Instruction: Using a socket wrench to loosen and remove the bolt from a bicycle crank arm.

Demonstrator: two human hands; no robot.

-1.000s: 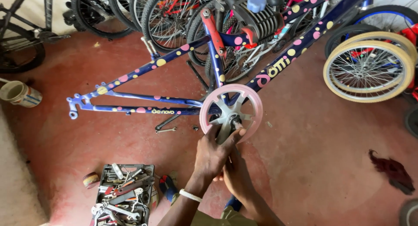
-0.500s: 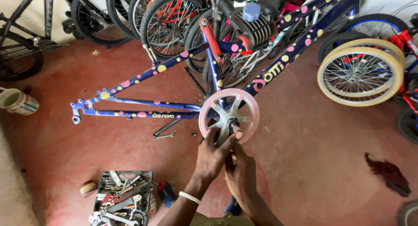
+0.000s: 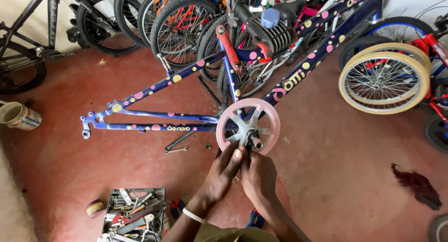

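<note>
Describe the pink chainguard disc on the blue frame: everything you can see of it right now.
The pink chainguard disc is a round ring, plastic by its look, around a grey spoked centre with a metal axle stub poking out. It faces the camera, mounted at the bottom bracket of the blue spotted frame, which lies low over the red floor. The left hand and right hand meet at its lower edge, fingertips on the hub. Its lower rim is partly hidden by them.
</note>
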